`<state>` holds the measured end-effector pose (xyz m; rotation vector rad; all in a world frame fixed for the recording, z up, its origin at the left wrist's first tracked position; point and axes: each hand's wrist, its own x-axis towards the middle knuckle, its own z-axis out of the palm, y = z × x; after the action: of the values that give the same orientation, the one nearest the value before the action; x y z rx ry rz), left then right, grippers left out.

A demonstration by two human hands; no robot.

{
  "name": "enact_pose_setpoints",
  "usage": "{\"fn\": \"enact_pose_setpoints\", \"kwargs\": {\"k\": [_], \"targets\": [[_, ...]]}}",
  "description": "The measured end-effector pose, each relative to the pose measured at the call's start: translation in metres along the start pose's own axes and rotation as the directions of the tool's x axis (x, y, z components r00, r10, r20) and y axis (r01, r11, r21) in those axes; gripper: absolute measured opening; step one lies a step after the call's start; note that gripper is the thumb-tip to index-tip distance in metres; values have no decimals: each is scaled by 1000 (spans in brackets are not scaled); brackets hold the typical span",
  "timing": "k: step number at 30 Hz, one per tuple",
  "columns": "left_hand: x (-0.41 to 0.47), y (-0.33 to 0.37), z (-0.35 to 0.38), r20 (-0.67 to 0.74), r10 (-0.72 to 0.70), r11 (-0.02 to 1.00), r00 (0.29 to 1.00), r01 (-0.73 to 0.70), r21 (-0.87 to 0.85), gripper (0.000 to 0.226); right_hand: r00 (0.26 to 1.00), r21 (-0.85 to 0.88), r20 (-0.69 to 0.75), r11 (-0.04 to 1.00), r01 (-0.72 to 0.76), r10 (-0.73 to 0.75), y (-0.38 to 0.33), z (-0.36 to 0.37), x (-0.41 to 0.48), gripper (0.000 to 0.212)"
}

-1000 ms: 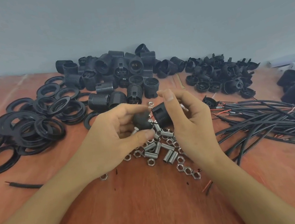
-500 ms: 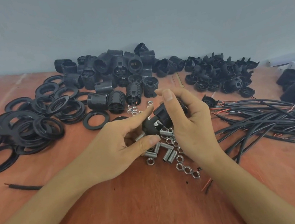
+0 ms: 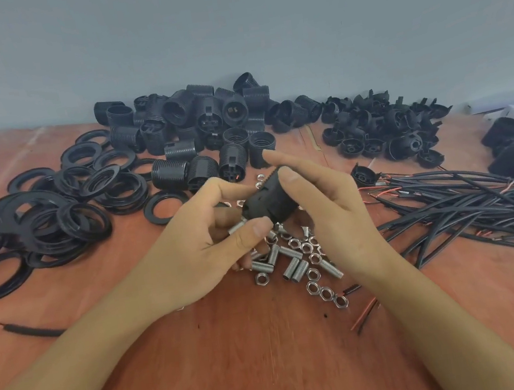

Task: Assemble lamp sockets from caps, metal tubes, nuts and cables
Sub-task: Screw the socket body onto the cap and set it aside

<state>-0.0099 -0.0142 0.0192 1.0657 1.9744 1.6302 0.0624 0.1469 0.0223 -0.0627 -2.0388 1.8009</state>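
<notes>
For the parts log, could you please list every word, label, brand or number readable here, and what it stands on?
None can be read. The socket held by the left hand and right hand, the rings, loose sockets, caps, nuts, metal tubes and cables show no legible print; any moulded marks are too small or blurred to tell.

Small-parts assembly bench, workshop-type setup. Bare reddish plywood table [image 3: 239, 362] pushed against a plain grey wall [image 3: 225, 27]. Stock lies loose in bulk, sorted by type: black rings [image 3: 50, 217] far left, threaded socket bodies [image 3: 192, 121] far centre, caps [image 3: 384, 124] far right, cut cables [image 3: 480, 196] with stripped ends at right, metal tubes [image 3: 295, 267] and nuts [image 3: 324, 294] near centre. Many identical pieces per pile.
</notes>
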Motion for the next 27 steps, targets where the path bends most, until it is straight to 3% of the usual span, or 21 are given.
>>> {"fn": "enact_pose_setpoints", "kwargs": {"k": [4, 9, 13, 18, 27], "targets": [[2, 1, -1, -12, 36, 998, 999, -35, 53, 28, 998, 40, -39, 998, -55, 56, -5, -3, 2, 34], [1, 0, 1, 86, 10, 994, 996, -1, -106, 34, 991, -2, -86, 995, -99, 98, -3, 0, 4, 29], [0, -1, 0, 141, -6, 995, 990, 20, -98, 29, 990, -73, -77, 990, -121, 116, -1, 3, 4, 39], [0, -5, 2, 117, -1, 1000, 993, 4, -23, 17, 995, -181, -5, 978, -102, 103, -7, 8, 2, 56], [-2, -9, 3, 36, 123, 969, 992, -128, 211, 23, 990, -336, -126, 936, -105, 65, 0, 13, -2, 47]]}}
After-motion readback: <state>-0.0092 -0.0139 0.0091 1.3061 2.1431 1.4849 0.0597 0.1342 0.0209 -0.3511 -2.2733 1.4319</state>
